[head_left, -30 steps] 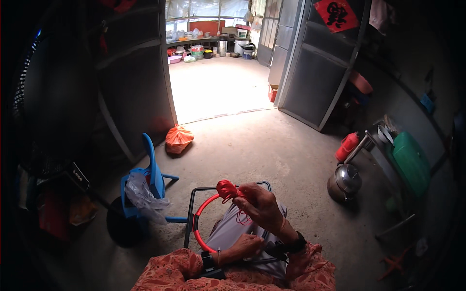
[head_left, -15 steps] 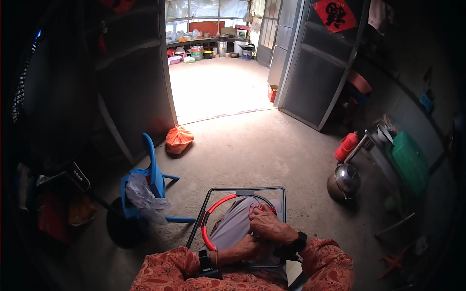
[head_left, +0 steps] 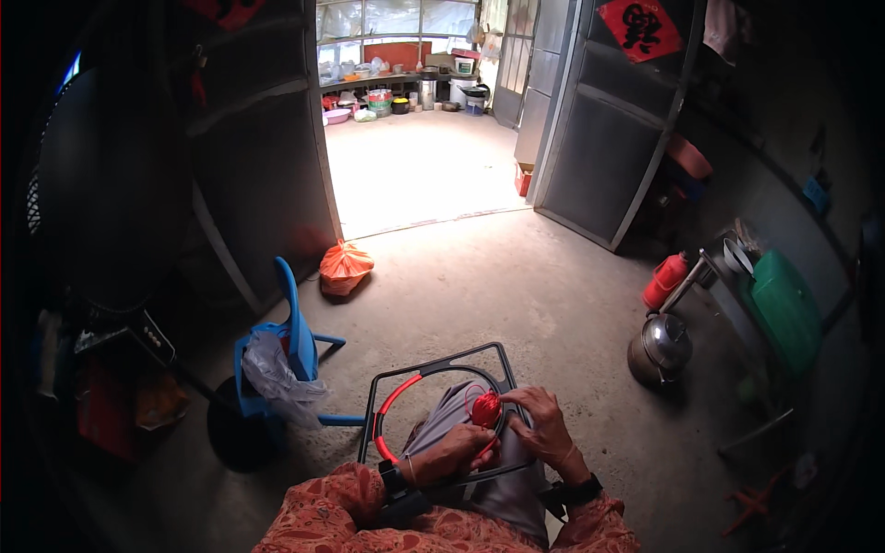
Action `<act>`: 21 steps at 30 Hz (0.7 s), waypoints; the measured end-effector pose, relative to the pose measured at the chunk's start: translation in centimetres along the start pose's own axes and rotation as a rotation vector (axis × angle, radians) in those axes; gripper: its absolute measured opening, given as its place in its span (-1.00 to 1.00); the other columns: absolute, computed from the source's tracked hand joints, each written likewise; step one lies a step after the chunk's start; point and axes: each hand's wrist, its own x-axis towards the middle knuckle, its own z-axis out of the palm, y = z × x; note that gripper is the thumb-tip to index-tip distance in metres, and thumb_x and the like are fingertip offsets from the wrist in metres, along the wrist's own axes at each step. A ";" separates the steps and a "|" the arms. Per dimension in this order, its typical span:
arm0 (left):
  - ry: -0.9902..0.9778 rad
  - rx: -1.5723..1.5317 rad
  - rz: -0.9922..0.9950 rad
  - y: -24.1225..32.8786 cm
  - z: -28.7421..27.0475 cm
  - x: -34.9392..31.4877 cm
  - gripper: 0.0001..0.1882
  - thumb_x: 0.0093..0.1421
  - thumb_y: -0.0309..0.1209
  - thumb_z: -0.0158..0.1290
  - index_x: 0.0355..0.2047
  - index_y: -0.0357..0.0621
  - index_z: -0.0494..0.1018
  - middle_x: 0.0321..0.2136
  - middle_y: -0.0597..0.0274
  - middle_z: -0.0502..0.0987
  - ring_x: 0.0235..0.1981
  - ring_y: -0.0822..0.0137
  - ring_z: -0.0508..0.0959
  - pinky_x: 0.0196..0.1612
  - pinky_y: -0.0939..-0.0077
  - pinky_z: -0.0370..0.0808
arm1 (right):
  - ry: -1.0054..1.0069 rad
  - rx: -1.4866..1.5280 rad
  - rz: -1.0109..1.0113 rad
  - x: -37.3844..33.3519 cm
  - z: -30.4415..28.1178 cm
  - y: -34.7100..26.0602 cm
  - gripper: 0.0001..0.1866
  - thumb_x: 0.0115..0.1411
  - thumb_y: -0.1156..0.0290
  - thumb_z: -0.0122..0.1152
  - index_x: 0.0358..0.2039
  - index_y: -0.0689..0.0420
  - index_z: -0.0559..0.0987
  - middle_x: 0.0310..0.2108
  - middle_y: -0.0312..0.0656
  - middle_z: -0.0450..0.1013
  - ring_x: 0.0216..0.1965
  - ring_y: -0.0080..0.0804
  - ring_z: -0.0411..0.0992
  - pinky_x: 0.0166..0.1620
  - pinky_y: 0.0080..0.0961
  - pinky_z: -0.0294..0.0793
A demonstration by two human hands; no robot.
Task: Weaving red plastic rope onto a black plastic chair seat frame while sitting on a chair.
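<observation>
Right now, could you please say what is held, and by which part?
The left hand seems to hold the ring by its lower right; whether the right hand grips the red bundle is unclear.

We look across a grey floor (head_left: 461, 295) to an open doorway, between a dark left door (head_left: 253, 147) and a dark right door (head_left: 599, 157). Beyond, daylight bleaches the ground (head_left: 419, 170) white below windows (head_left: 392, 20). Left of us stands a blue chair (head_left: 301, 355); along our right, a table (head_left: 733, 297) sits in shadow.

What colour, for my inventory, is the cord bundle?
The cord bundle is bright red, clearest in the head view.
</observation>
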 end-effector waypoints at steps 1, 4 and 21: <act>0.053 -0.306 -0.150 0.2 0.3 0.2 -0.65 0.36 -0.29 -0.21 -0.47 -0.23 0.43 -0.69 0.33 0.38 -0.63 0.49 0.37 -0.54 0.56 0.34 | 0.188 0.039 0.119 -1.0 -0.6 0.2 -0.75 0.04 0.45 0.20 -0.20 0.07 0.55 -0.25 -0.19 0.49 -0.14 -0.20 0.44 0.02 -0.27 0.31; 0.068 -0.419 -0.199 -0.4 -0.4 0.4 -0.66 0.37 -0.27 -0.17 -0.41 -0.26 0.45 -0.67 0.30 0.41 -0.69 0.52 0.36 -0.57 0.66 0.35 | 0.367 0.088 0.454 -5.9 0.5 1.3 -0.82 0.06 0.42 0.23 -0.30 0.15 0.55 -0.34 -0.18 0.47 -0.19 -0.20 0.44 -0.03 -0.30 0.33; 0.094 -0.829 -0.247 1.1 -3.0 -1.6 -0.71 0.32 -0.22 -0.08 -0.29 -0.23 0.44 -0.64 0.25 0.45 -0.81 0.50 0.35 -0.78 0.70 0.26 | 0.077 -0.417 0.106 -5.8 6.8 -1.2 -0.62 -0.16 0.17 0.38 -0.43 0.20 0.57 0.01 -0.11 0.33 0.13 -0.07 0.18 0.21 -0.03 0.02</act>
